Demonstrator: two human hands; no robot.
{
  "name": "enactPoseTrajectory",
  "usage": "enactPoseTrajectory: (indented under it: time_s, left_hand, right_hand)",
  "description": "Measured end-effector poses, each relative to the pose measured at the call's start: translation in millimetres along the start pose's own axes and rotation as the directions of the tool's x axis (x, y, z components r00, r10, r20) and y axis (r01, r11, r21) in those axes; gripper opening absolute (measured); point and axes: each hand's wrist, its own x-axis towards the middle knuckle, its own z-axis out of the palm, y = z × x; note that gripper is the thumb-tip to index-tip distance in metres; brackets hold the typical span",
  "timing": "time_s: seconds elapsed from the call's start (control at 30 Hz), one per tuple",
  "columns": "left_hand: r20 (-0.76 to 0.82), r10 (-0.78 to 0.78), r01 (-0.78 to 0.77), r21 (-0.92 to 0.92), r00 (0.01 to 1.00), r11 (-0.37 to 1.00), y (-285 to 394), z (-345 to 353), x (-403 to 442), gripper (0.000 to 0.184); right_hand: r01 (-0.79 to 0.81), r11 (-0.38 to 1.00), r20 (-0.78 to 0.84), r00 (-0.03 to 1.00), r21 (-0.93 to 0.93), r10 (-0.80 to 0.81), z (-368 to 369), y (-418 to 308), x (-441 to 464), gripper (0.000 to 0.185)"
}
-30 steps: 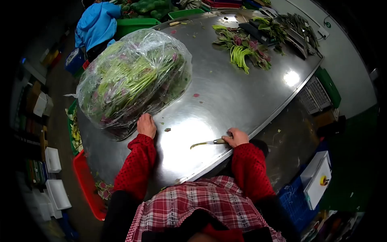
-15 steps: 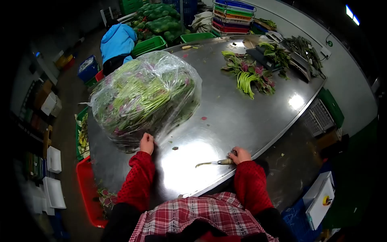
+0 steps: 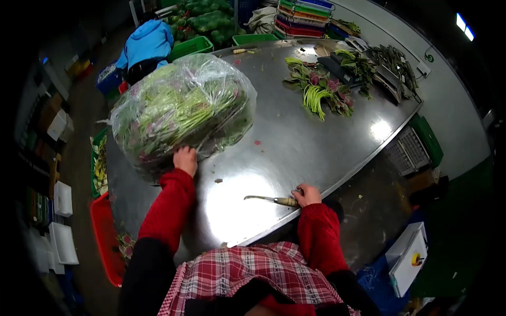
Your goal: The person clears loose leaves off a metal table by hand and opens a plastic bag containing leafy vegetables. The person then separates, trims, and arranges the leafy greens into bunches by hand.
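Observation:
A large clear plastic bag, packed with green-stemmed leafy vegetables with purple leaves, lies on the metal table. At the bag's near lower edge is my left hand, its fingers curled into the plastic; their tips are partly hidden. My right hand is closed around the end of the wooden handle of a small curved-blade knife. The knife lies low over the table's near edge, blade pointing left. Loose bunched greens rest farther off on the right of the table.
Behind the greens are a dark scale-like device and more leafy stems. A red crate stands at the table's left side. A person in a blue jacket bends beyond the bag. Stacked colored trays stand at the back.
My left hand has moved up against the bag, its fingers now curled farther over the plastic. My right hand still holds the knife. The whole view has shifted slightly.

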Motion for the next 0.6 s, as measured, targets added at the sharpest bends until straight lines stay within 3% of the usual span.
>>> enactPoseTrajectory:
  time_s: [0.03, 0.07, 0.1, 0.13, 0.17, 0.23, 0.27, 0.33, 0.4, 0.5, 0.53, 0.57, 0.6]
  left_hand:
    - [-0.150, 0.117, -0.131, -0.089, 0.982, 0.987, 4, -6, -7, 0.010]
    - [-0.457, 0.242, -0.326, -0.114, 0.856, 0.939, 15, -19, -9, 0.007]
    - [-0.274, 0.040, -0.137, -0.345, 0.961, 0.928, 12, -8, -19, 0.008]
    - [-0.038, -0.140, 0.101, -0.519, 0.989, 0.849, 10, 0, -27, 0.012]
    - [-0.032, -0.142, 0.106, -0.511, 0.989, 0.853, 5, 7, -27, 0.012]
    - [0.088, -0.414, 0.403, -0.478, 0.906, 0.781, 3, 10, -24, 0.025]
    - [0.082, -0.421, 0.406, -0.485, 0.903, 0.775, 4, 11, -24, 0.025]
    - [0.095, -0.411, 0.419, -0.315, 0.907, 0.852, 4, 9, -10, 0.033]
    - [0.085, -0.385, 0.390, -0.341, 0.919, 0.855, 0, 8, -5, 0.035]
    - [0.184, -0.339, 0.385, -0.487, 0.923, 0.784, 10, -15, -26, 0.037]
    - [0.356, -0.249, 0.420, -0.568, 0.901, 0.708, 6, -3, -48, 0.036]
    - [0.378, -0.252, 0.446, -0.619, 0.891, 0.647, 34, -24, -82, 0.036]
    - [0.250, -0.276, 0.363, -0.441, 0.928, 0.821, 63, -56, -111, 0.035]
  right_hand:
    - [0.013, 1.000, 0.014, 1.000, -0.010, -0.012, 2, 1, 1, 0.036]
    - [0.011, 1.000, 0.011, 1.000, 0.006, -0.011, 4, 0, 5, 0.036]
    - [0.012, 1.000, 0.022, 1.000, -0.008, -0.012, 6, 0, 7, 0.036]
    - [0.014, 1.000, 0.038, 0.999, -0.024, -0.014, 7, -1, 9, 0.035]
    - [0.014, 1.000, 0.032, 0.999, -0.012, -0.014, 9, -2, 12, 0.034]
    - [0.024, 1.000, 0.024, 0.999, -0.002, -0.024, 12, -5, 10, 0.033]
    - [0.039, 0.999, -0.002, 0.999, 0.000, -0.039, 8, -6, 15, 0.033]
    - [0.071, 0.997, -0.014, 0.997, -0.031, -0.071, 12, 3, 19, 0.033]
    - [0.063, 0.997, -0.009, 0.998, -0.037, -0.064, 14, 7, 21, 0.034]
    - [0.061, 0.997, -0.002, 0.998, -0.045, -0.061, 11, 3, 19, 0.036]
    - [0.072, 0.996, -0.005, 0.997, -0.054, -0.072, 11, 0, 18, 0.036]
    - [0.102, 0.993, -0.006, 0.995, -0.052, -0.102, 14, 4, 19, 0.035]
    - [0.107, 0.993, 0.026, 0.994, -0.046, -0.106, 15, 5, 19, 0.035]
